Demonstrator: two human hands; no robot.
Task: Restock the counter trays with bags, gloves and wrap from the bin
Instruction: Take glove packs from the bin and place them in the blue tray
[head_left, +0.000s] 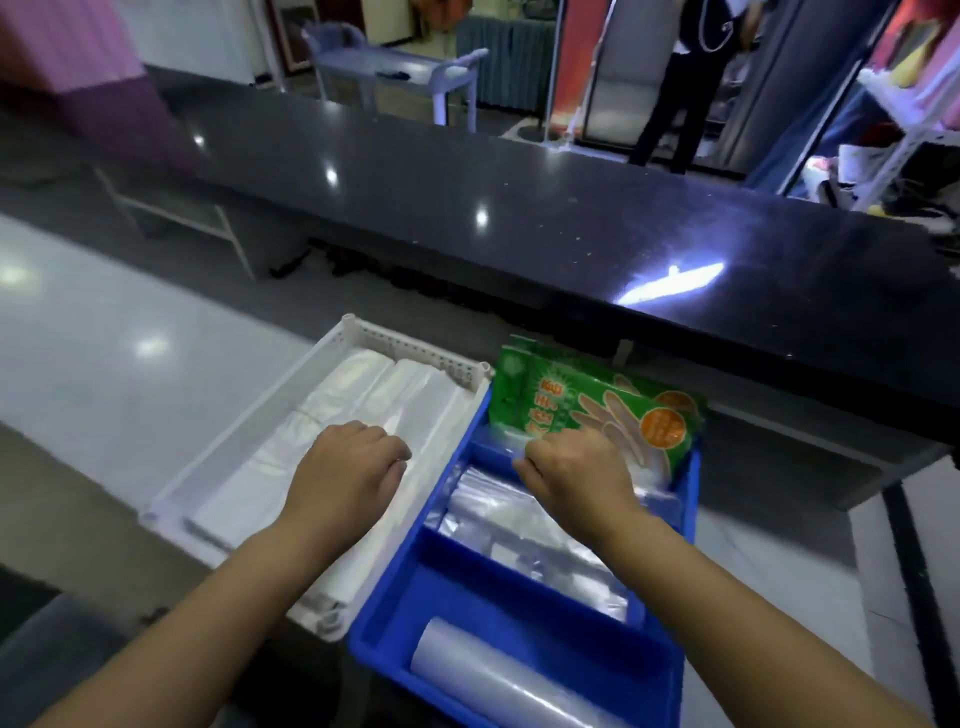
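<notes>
So the green glove packs (587, 410) are standing tilted in the far compartment of the blue divided tray (387, 597), leaning toward the far right corner. The right hand (576, 473) is curled down right at their near bottom edge, fingers tucked under so I can't tell if it's actually pinching a pack or just pushing on it. The left hand (348, 462) is over in the white perforated tray (415, 348) on the left, knuckles bent, resting on the stack of white plastic bags (291, 457); can't see a real grip there either.

Middle compartment has clear zip bags (524, 525), near one has the wrap roll (498, 680), so my guess is it's mostly stocked and this is just tidying.

If it were me: seat the glove packs with their bottom edge down behind the divider so they don't flop onto the zip bags, and flatten the white bags with an open palm rather than knuckles.
</notes>
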